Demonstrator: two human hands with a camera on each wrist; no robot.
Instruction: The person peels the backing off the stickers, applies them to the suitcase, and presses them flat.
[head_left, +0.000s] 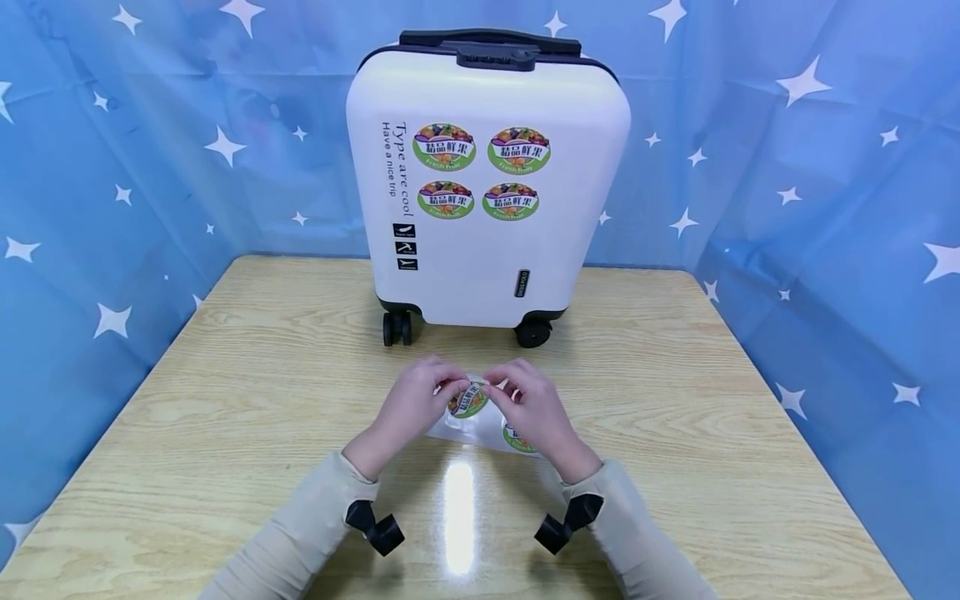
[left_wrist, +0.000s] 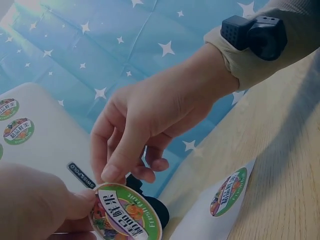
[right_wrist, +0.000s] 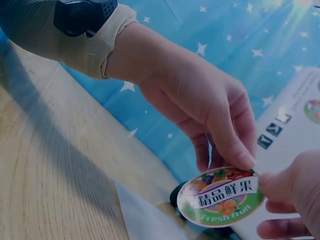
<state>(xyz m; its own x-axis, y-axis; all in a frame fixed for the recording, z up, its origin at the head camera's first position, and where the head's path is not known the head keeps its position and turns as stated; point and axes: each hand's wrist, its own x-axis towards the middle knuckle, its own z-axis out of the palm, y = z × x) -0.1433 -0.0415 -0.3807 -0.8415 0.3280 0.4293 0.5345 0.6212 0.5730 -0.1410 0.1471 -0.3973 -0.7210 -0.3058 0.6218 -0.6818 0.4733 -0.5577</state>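
Note:
An oval fruit sticker with a green rim is held by its edge between my two hands. My left hand pinches it at the upper left in the head view, thumb against its edge. From the other side my right hand pinches the edge too, as the left wrist view shows. In the right wrist view the sticker stands tilted, apart from the white backing sheet. That sheet lies on the table under the hands and bears another oval sticker, partly covered by my right hand in the head view.
A white suitcase stands upright on the wooden table beyond my hands. Several matching stickers sit on its front, in two rows, one being the top left sticker. A blue star-patterned curtain surrounds the table's back and sides.

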